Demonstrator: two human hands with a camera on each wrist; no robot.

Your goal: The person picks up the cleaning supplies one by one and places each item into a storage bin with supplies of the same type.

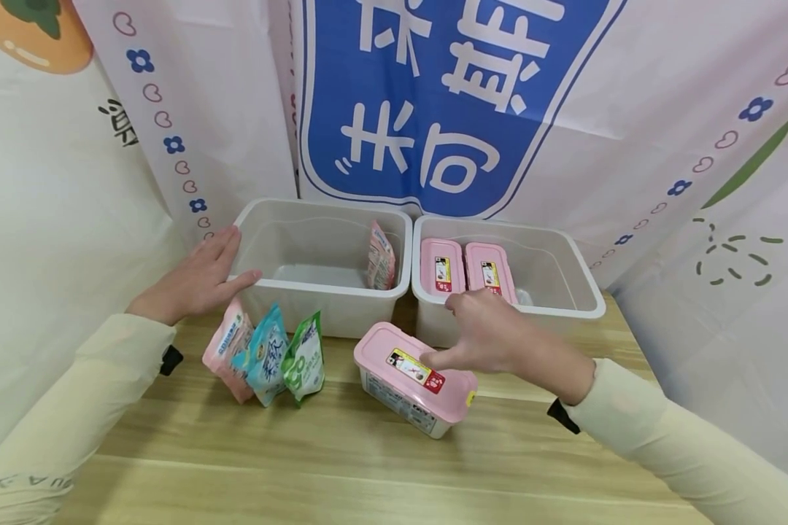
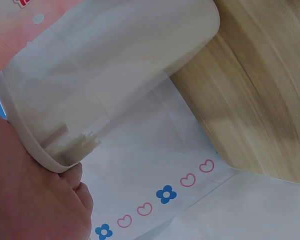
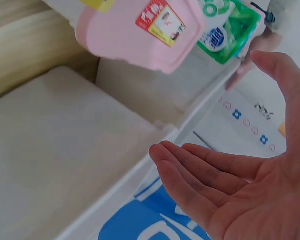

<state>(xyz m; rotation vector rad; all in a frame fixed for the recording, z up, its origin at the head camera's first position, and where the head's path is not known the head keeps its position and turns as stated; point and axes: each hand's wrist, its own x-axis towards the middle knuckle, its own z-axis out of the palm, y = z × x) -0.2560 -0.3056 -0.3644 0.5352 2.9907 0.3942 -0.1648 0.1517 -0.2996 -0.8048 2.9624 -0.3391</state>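
Hiding pts. of tub (image 1: 400, 380), bins (image 1: 322, 310) (image 1: 435, 326) w/ hands (image 1: 197, 277) (image 1: 489, 332)

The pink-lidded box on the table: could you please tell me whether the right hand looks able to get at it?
Probably yes: the right hand is open and close to the pink-lidded box, and nothing visible blocks the way.

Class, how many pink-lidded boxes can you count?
3: first box on the table; second box at left in the right bin; third box beside it. Any underneath would be hidden.
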